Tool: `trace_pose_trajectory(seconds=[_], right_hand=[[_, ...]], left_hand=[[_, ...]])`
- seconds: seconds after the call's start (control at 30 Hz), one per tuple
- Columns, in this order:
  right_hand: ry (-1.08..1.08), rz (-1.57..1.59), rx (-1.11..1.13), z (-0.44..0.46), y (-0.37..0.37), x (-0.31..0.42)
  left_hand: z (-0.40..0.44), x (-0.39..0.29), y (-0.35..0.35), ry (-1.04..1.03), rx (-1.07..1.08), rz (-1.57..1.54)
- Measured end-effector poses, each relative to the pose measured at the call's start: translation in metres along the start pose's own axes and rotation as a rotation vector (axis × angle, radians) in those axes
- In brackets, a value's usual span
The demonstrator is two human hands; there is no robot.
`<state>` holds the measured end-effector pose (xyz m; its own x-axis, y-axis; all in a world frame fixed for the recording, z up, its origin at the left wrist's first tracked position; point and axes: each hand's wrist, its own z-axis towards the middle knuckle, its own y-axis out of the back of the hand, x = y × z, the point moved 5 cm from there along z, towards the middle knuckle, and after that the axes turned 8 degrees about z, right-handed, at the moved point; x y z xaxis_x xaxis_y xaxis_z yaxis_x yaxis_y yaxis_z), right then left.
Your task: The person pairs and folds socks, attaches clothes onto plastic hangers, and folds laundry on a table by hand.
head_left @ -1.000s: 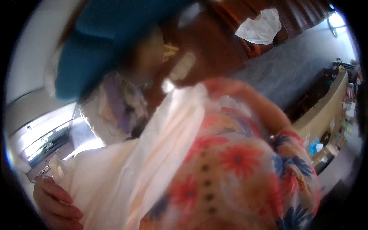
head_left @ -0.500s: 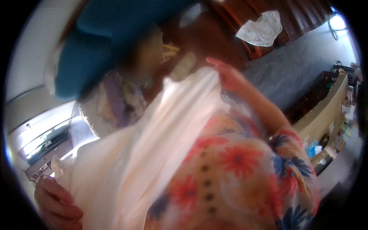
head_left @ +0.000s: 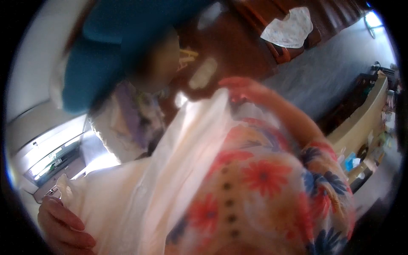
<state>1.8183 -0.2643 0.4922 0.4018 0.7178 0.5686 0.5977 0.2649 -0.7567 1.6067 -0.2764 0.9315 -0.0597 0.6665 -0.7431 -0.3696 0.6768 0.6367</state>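
A large pale cream cloth [head_left: 123, 199] hangs stretched in folds between my two hands, in front of a floral shirt [head_left: 263, 182]. Low at the far left, my left hand [head_left: 63, 225] has its fingers curled round the cloth's edge. Up and to the right, my right hand [head_left: 246, 90] closes with bent fingers on the cloth's upper corner; its fingertips are blurred and partly merge with the fabric. Behind the cloth's top edge, a pale oval thing [head_left: 203, 73] lies on a brown surface.
A teal shape [head_left: 97, 63] fills the upper left. A white patterned cloth [head_left: 291, 29] lies on brown seating at the top. Grey floor [head_left: 331, 63] runs behind my right arm. On the right stands a beige partition [head_left: 359, 123] with small items beyond. A bright window [head_left: 51, 157] is at left.
My right hand has moved a little left and down, bringing the cloth's upper corner with it and showing more of the pale oval thing. My left hand stays nearly in place.
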Motion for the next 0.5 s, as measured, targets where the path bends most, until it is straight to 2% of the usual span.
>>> trace_pose_trajectory(seconds=[0.07, 0.17, 0.27, 0.37, 0.5], right_hand=[[0.059, -0.175, -0.026, 0.001, -0.003, 0.014], [0.151, -0.235, -0.098, 0.001, -0.006, 0.034], [0.085, -0.290, -0.061, -0.013, -0.023, 0.052], [0.333, -0.723, 0.204, -0.039, -0.075, 0.071], [0.476, -0.958, 0.237, -0.049, -0.099, 0.051]], left_hand=[[0.001, 0.002, 0.001, -0.001, 0.005, -0.001], [0.003, 0.003, 0.001, -0.003, 0.009, -0.003], [0.005, 0.005, 0.001, -0.003, 0.014, -0.006], [0.006, 0.006, 0.003, -0.005, 0.018, -0.008], [0.007, 0.009, 0.002, -0.014, 0.025, -0.009]])
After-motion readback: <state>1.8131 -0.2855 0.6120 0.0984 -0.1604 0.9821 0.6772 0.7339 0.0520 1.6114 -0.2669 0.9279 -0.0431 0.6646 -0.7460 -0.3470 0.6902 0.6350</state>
